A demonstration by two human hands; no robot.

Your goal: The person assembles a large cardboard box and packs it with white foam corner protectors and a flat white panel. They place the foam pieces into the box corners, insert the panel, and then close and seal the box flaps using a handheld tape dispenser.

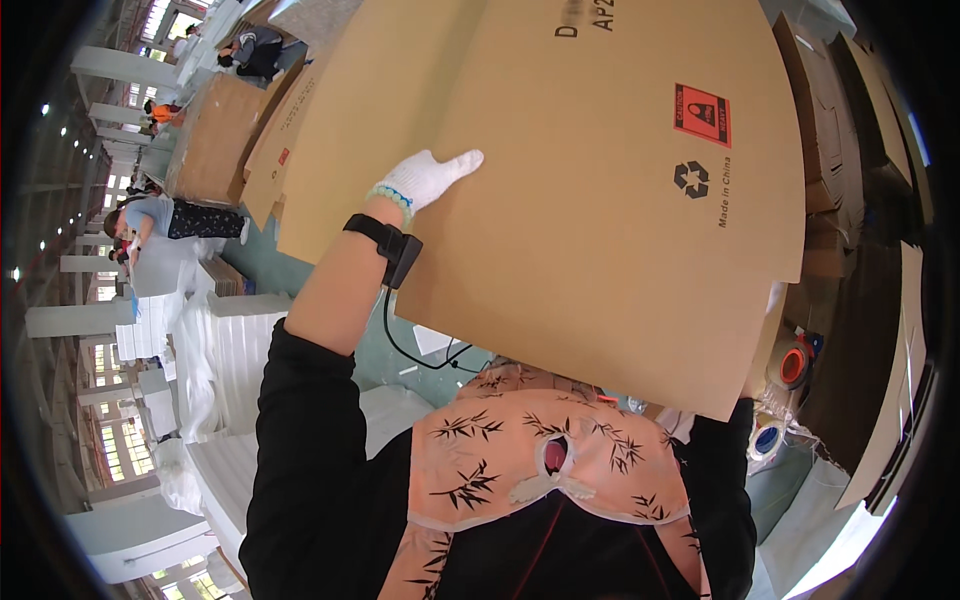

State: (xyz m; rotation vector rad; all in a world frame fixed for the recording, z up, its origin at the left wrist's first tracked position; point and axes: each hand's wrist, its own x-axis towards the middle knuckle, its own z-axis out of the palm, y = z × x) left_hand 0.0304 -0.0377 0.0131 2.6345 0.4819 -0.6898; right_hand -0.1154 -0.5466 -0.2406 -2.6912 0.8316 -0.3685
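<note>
A large brown cardboard sheet with printed marks and a red label spreads in front of me, a crease running down its left part. My left hand, in a white knitted glove, is closed at that crease. Its thumb lies along the cardboard, and the other fingers are mostly hidden. A beaded bracelet and a black strapped device with a cable are on my left wrist. My right arm, in a black sleeve, goes up behind the sheet's lower right corner, which hides the right hand.
Tape rolls lie right of the sheet, near stacked cardboard. White foam sheets are piled at the left. Several people are further off, one in a light blue top. A patterned orange apron covers my front.
</note>
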